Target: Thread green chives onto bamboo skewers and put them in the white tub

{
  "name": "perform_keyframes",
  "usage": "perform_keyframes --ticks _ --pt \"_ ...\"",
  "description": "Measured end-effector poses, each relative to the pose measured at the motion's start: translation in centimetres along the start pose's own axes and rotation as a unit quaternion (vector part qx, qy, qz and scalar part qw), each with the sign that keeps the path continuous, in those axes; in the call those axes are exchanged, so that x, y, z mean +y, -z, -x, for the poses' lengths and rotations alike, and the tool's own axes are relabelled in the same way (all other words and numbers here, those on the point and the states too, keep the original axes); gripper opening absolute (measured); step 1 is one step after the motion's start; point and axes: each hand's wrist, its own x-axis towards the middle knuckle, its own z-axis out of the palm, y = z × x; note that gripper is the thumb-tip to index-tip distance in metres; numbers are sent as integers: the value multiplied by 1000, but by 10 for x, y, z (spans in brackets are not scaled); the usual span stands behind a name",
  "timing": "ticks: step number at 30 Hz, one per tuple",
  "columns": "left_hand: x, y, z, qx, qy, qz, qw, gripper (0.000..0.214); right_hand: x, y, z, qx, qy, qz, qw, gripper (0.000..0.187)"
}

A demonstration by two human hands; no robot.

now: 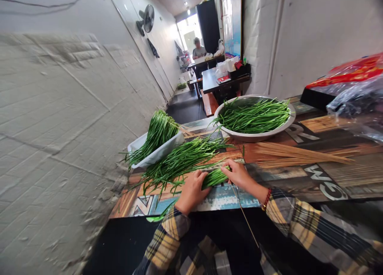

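Observation:
A small bunch of green chives (216, 177) lies across the near part of the table. My left hand (192, 190) is closed round its left part. At the bunch's right end, the fingers of my right hand (239, 176) pinch the stalk ends. A thin bamboo skewer (245, 218) runs from beneath my right hand down past the table's edge towards me; its upper tip is hidden at the bunch. Just beyond my left hand lies a loose pile of chives (182, 157).
A white plastic basket (158, 149) holds chives at the left. Behind, a wide metal basin (260, 136) contains more chives. Loose skewers (302, 153) lie at the right, near plastic bags (359, 95). The wall (74, 147) borders the left. Far off, a person (199, 51) sits at a table.

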Motion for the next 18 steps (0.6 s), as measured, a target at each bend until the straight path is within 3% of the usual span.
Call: perform_keyframes --ticks 10,13,16,18 --pt "-51 6 -29 1 34 -61 998 51 -5 -15 -42 15 52 5 999 6" --pt "-49 14 -25 -4 19 -50 999 64 0 -16 -42 -11 40 -20 999 13" --pt "-38 26 -24 -13 -2 41 999 78 2 -15 -39 -32 30 -45 998 16" --pt "-29 34 -31 22 -8 122 992 64 1 -13 -39 -39 28 -58 997 15"
